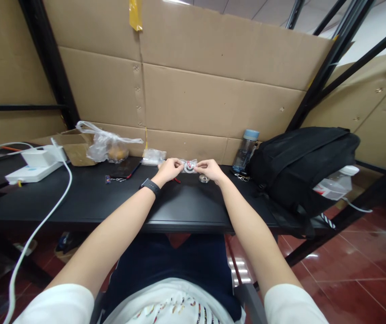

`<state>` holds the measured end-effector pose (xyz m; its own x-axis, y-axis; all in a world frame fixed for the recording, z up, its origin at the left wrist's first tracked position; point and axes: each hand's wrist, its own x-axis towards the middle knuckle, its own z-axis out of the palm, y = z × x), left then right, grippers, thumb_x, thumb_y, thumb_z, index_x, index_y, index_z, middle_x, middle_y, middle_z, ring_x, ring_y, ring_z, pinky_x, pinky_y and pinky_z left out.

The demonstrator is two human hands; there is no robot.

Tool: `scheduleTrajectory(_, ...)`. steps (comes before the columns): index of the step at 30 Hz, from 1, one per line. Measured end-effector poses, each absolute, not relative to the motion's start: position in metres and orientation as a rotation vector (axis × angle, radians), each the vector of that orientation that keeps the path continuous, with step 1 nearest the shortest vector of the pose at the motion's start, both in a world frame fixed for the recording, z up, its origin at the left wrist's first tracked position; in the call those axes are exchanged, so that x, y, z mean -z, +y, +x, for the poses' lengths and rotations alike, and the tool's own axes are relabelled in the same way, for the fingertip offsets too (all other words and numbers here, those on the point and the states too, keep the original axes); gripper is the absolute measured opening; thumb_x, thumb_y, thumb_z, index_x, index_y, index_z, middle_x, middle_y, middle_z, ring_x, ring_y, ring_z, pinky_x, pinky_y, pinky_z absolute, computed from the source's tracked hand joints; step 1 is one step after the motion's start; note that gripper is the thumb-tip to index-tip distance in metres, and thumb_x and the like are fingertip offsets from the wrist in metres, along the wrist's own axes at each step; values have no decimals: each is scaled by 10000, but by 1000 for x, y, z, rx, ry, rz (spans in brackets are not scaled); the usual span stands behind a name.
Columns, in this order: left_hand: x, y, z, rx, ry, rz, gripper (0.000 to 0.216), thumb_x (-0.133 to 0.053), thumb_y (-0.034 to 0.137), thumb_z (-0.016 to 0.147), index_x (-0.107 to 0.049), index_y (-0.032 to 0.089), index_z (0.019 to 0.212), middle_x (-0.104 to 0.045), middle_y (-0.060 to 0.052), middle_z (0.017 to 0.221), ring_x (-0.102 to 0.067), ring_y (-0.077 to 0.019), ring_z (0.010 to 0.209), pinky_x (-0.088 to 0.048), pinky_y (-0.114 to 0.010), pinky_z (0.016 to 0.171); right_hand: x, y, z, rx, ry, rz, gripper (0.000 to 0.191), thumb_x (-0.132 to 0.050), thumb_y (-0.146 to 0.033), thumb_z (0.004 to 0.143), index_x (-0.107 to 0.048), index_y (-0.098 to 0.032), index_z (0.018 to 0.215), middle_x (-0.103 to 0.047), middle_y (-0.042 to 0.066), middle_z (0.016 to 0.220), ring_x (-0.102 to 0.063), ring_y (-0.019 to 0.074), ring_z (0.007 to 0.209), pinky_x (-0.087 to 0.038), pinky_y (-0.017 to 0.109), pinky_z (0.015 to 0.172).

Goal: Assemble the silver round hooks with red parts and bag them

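Between my two hands, a small clear plastic bag (pixel 189 166) with a round whitish, ring-like item and a bit of red print is held just above the black table. My left hand (pixel 170 170), with a dark watch on its wrist, pinches the bag's left side. The fingertips of my right hand (pixel 210 169) close on its right edge. Below the right hand lies a small clear roll (pixel 204 178), perhaps tape. A thin red item (pixel 177 180) shows partly beside the left hand. To the left of that hand rest flat clear plastic bags (pixel 154 156).
A black backpack (pixel 301 166) and a water bottle (pixel 246 150) stand on the right. On the left are a phone (pixel 125 168), a knotted plastic bag (pixel 108 146), a cardboard box (pixel 76 148) and a white power strip (pixel 35 171) with its cable. Cardboard walls the back.
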<state>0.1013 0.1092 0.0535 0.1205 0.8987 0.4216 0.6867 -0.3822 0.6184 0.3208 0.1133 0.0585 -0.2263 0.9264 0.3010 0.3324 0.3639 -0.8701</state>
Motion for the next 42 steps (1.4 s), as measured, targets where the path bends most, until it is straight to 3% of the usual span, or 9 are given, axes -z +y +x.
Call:
scheduleTrajectory(6,-49,114,98,-1042,1468,2166,192,-659,382,816,-728,223,898,-775,-32,922,-698,-247,938,-505,-330,811,-56,120,325,-831,-1722,-1116,220,-819,-280,697,-746,-122,831,-766,94,799,-707,191,754,-539,267,701)
scheduleTrajectory(10,-51,112,96,-1001,1536,2168,201,-659,335,803,-738,240,962,-776,-23,923,-696,-243,949,-485,-346,869,-56,130,337,-703,-1648,-1189,185,-776,-261,733,-730,-116,837,-756,85,782,-673,167,681,-516,258,655)
scheduleTrajectory(15,-52,115,91,-1046,1719,2108,203,-634,246,789,-730,260,967,-768,-12,938,-683,-261,981,-438,-410,952,-45,147,363,-325,-1441,-1620,107,-722,-210,767,-746,-153,854,-771,84,875,-706,197,841,-516,261,763)
scheduleTrajectory(18,-49,120,86,-1073,1747,2111,197,-621,218,781,-726,247,944,-762,-21,923,-687,-256,927,-462,-386,898,-36,154,372,-225,-1387,-1814,60,-710,-190,766,-746,-178,812,-771,100,917,-705,230,927,-511,280,822)
scheduleTrajectory(24,-40,131,82,-1062,1557,2255,194,-636,156,764,-708,191,941,-743,-44,842,-682,-205,787,-493,-276,742,-32,152,370,-112,-1420,-1936,278,-697,-250,810,-704,-218,1086,-730,124,1112,-672,254,1035,-498,328,882)
scheduleTrajectory(32,-32,138,75,-905,1390,2587,348,-557,3,715,-759,204,914,-752,-40,865,-696,-204,834,-505,-270,769,-46,135,349,-4,-1810,-1966,243,-552,-248,902,-771,-289,997,-680,74,1260,-594,290,1197,-439,416,979)
scheduleTrajectory(38,-33,135,80,-724,1371,2683,435,-561,-24,654,-792,235,916,-770,-34,892,-707,-214,876,-514,-272,783,-40,141,333,58,-1986,-2024,336,-452,-288,977,-736,-250,1153,-647,148,1308,-573,350,1216,-382,555,1023)
scheduleTrajectory(42,-39,127,84,-643,1407,2702,388,-583,34,686,-798,252,926,-776,-27,920,-704,-219,886,-510,-287,807,-37,152,329,-12,-2035,-2033,427,-349,-401,1025,-693,-268,1240,-599,141,1384,-507,381,1286,-368,608,1028)
